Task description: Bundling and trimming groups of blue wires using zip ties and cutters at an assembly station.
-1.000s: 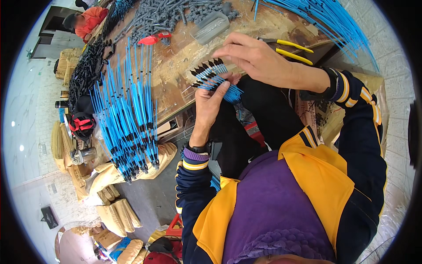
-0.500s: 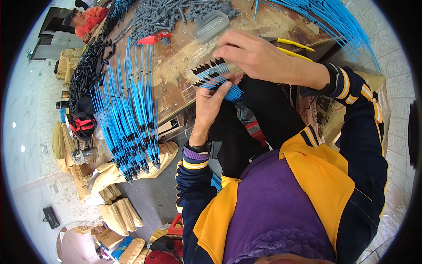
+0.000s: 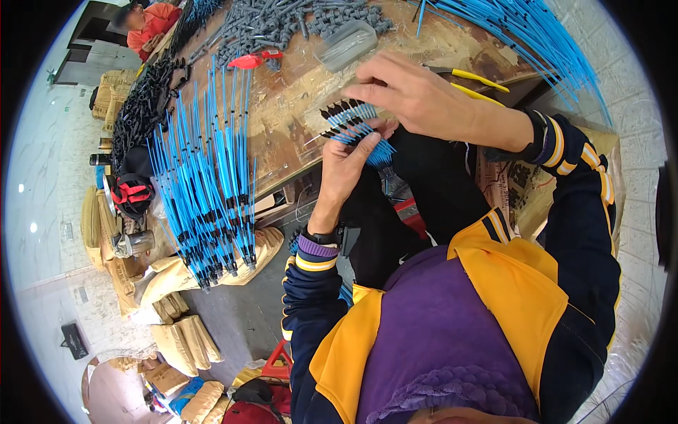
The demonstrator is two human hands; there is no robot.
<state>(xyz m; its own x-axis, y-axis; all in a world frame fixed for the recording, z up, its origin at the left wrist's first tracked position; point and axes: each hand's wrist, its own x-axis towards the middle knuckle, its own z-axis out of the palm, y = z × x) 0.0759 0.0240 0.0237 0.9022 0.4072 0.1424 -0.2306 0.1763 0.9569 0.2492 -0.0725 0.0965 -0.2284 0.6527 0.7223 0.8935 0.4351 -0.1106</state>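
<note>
A bundle of thin blue tubes with black tips is gripped in my left hand, with the thumb pressed across it. The tips lie in slanting rows and point to the upper left. My right hand hovers just above these tips, its thumb and forefinger bent and a little apart. Nothing shows between those fingers, though the palm side is hidden. The bundle is over my lap, at the near edge of the wooden table.
Long blue tubes with black fittings overhang the table's left side. Grey plastic parts are heaped at the back, near a clear plastic box and a red tool. Yellow-handled pliers lie right. Another person sits far left.
My right thumb and forefinger have come slightly apart above the tips. The bundle stays in my left hand. The whole view has shifted slightly.
</note>
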